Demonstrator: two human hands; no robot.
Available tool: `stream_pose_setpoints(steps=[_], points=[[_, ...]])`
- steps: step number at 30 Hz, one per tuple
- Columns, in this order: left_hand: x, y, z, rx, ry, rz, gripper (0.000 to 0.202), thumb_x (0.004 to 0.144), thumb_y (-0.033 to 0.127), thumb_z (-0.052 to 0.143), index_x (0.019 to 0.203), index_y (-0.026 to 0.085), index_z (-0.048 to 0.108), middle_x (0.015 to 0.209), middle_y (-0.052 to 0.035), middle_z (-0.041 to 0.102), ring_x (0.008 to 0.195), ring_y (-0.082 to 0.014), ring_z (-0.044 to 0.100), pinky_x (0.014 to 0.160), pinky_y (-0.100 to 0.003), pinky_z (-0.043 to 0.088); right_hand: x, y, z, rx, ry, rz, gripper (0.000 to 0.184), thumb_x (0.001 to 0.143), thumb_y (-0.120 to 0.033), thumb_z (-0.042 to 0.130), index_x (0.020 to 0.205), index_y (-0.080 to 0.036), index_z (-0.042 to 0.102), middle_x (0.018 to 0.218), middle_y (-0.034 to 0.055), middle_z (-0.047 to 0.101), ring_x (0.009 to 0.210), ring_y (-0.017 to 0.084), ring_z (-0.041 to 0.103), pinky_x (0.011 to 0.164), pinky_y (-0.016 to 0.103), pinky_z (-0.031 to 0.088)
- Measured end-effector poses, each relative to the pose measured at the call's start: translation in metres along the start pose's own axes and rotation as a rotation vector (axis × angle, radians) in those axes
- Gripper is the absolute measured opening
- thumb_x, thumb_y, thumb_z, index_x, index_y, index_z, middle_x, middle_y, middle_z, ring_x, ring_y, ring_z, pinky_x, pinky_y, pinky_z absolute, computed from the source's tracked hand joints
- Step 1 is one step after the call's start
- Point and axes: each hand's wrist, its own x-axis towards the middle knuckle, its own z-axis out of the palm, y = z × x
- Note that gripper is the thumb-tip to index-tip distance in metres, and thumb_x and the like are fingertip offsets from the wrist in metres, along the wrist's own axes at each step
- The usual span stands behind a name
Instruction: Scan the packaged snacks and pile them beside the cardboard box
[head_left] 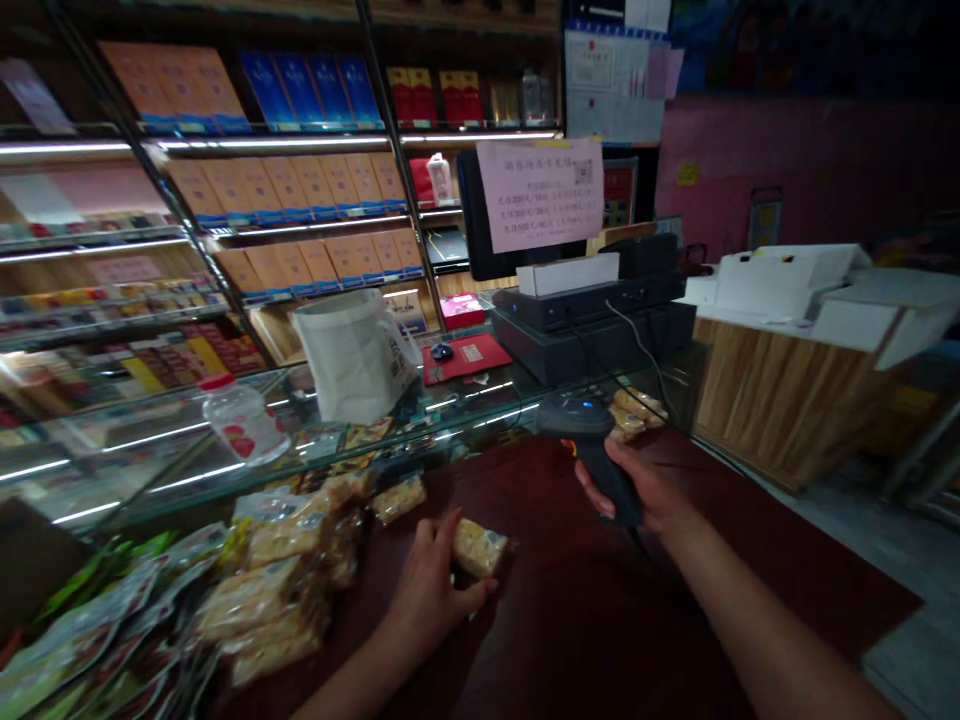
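My left hand (431,580) grips a clear-wrapped snack bar (480,547) between thumb and fingers, low over the dark red tabletop (555,640). A black barcode scanner (600,450) is in my right hand (649,485), its handle wrapped by my fingers and a blue light lit on top. The scanner head points left, above and to the right of the bar. Just behind my left hand lies another wrapped bar (400,498). To its left is a heap of similar wrapped bars (277,570). Two or so more wrapped snacks (637,412) lie behind the scanner.
Green and silver snack pouches (112,630) lie at the front left. On the glass counter (172,440) stand a red-lidded plastic jar (240,425), a white bag (349,355) and a mouse (442,351) on a red mat. A monitor (472,215) with a pink sign stands behind; the scanner's cable trails nearby.
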Motion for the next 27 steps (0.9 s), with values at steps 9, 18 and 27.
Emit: stream_pose_setpoints(steps=[9, 18, 27], points=[[-0.028, -0.014, -0.034, -0.154, -0.150, 0.063, 0.060, 0.081, 0.033, 0.065, 0.138, 0.026, 0.047, 0.141, -0.0117, 0.043, 0.131, -0.0297, 0.044, 0.111, -0.047, 0.036, -0.011, 0.034, 0.036, -0.227, -0.105, 0.152, 0.037, 0.091, -0.049, 0.061, 0.085, -0.013, 0.064, 0.075, 0.0045, 0.066, 0.043, 0.006, 0.053, 0.039, 0.016, 0.038], [-0.037, -0.005, -0.047, -0.395, 0.218, -0.088, 0.037, 0.076, 0.026, 0.065, 0.112, 0.022, 0.055, 0.117, -0.0087, 0.057, 0.109, -0.0244, 0.059, 0.090, -0.039, 0.051, -0.018, 0.023, 0.040, -0.361, -0.116, 0.164, 0.043, 0.093, -0.056, 0.055, 0.087, -0.013, 0.062, 0.064, 0.0012, 0.060, 0.047, 0.008, 0.051, 0.044, 0.019, 0.036], [-0.034, -0.018, -0.042, -0.853, 0.235, -0.270, 0.053, 0.077, 0.041, 0.070, 0.120, 0.024, 0.043, 0.114, -0.0059, 0.061, 0.078, -0.0156, 0.065, 0.055, -0.024, 0.053, -0.020, 0.033, 0.040, -0.445, -0.148, 0.244, 0.049, 0.092, -0.061, 0.052, 0.090, -0.013, 0.061, 0.070, 0.0025, 0.061, 0.048, 0.009, 0.051, 0.046, 0.020, 0.035]])
